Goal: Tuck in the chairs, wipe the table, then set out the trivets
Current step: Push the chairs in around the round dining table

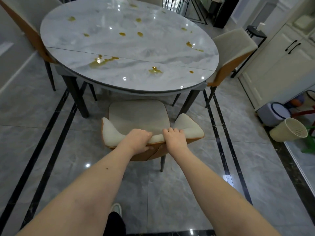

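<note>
Below, from the head view, both hands grip the top of the backrest of the near chair (139, 114). The left hand (139, 139) has its fingers (144, 132) curled over the cream padded rim and the thumb under it on the orange shell. The right hand (173, 137) has fingers curled over the same rim, but its thumb is hidden. The chair's seat is soft, pale fabric with rounded corners; its front part goes just under the near edge of the counter (129, 48), and only one dark back leg shows. The counter is round, glossy grey marble with a seam across it, and yellow spills (102, 61) lie scattered on it. A second chair (233, 53) stands at the right edge and a third chair (29, 26), cut off by the frame, at the left edge.
</note>
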Demonstrator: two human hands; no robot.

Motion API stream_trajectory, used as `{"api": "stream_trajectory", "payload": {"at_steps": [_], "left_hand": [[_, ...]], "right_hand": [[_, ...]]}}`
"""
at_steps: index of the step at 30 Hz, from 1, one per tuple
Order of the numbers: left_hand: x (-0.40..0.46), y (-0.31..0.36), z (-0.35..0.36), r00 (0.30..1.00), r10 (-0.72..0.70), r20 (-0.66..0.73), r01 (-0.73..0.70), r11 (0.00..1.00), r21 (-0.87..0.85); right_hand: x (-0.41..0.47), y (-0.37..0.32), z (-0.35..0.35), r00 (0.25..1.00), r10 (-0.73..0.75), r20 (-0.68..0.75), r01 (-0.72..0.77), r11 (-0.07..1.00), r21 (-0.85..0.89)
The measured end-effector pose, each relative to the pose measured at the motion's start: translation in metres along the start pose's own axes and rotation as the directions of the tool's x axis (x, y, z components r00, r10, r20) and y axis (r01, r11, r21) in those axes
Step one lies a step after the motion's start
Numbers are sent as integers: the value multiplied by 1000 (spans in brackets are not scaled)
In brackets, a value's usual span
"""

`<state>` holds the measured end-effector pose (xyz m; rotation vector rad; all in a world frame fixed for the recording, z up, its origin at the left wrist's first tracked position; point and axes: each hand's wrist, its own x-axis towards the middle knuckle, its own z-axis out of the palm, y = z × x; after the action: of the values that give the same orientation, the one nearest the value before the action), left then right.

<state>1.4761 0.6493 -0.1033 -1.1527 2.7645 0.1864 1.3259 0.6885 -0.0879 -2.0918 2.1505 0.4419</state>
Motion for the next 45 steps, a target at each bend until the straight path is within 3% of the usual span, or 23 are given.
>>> {"api": "stream_trajectory", "payload": {"at_steps": [9,17,21,29,39,45], "left_hand": [[54,-109,-14,995,85,-42,-85,996,22],[57,-138,-17,997,56,-50,-53,997,60],[54,-130,-17,999,-37,-38,38,999,19],[30,-115,-10,904,-394,-164,389,919,-63],[29,-103,-9,887,-447,-118,447,894,-30],[38,-102,-7,890,-449,-81,448,894,-29]], "right_hand": [[93,-44,-26,995,88,-34,-86,993,76],[112,-61,-21,995,78,-68,-66,985,159],[107,-43,-24,998,-41,-54,50,980,194],[82,-15,-25,997,72,-24,-64,967,246],[88,-11,-24,999,16,46,-27,971,237],[90,4,-28,997,-42,68,32,991,132]]}}
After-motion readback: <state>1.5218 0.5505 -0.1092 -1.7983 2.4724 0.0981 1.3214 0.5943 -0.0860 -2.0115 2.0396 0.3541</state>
